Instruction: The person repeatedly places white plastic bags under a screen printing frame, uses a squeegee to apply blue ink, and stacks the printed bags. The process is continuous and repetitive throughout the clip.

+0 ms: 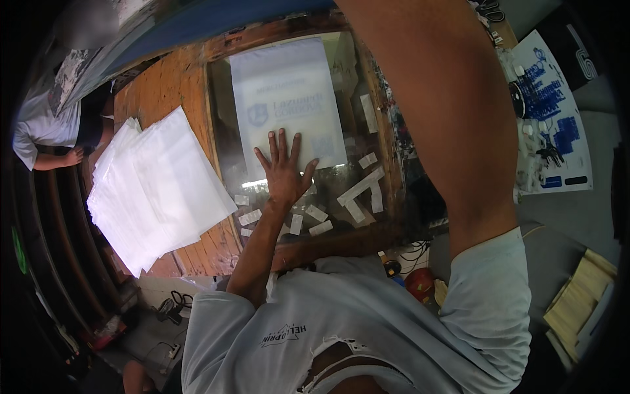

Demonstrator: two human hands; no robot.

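On the glass panel (341, 177), a spread left hand (283, 172) (grasping nothing) presses flat a pale printed sheet (285, 98).

view: single head fisheye, steep downward look
facing: glass-topped wooden printing table (197, 79)
range: close, arm's reach
overlap: none, one view only
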